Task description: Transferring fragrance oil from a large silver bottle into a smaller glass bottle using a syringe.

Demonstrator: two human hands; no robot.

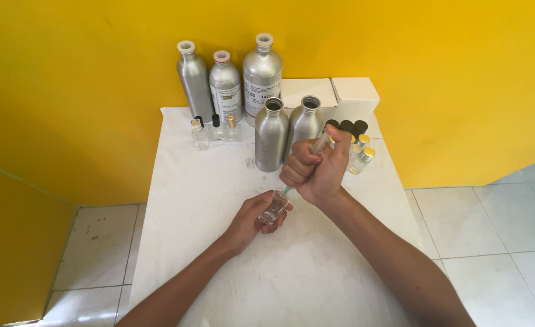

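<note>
Basically, left hand [250,221] grips small clear glass bottle [274,208], tilted, mouth up-right. Right hand [317,168] fisted round syringe [316,148], thumb on plunger; syringe axis slants down-left, tip at bottle mouth. Two open aluminium bottles [287,130] stand just behind bottle, on white table [316,272].

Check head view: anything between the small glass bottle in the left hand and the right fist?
Only the syringe: its tip runs from the right hand down to the mouth of the small glass bottle held by the left hand. Head view.
</note>
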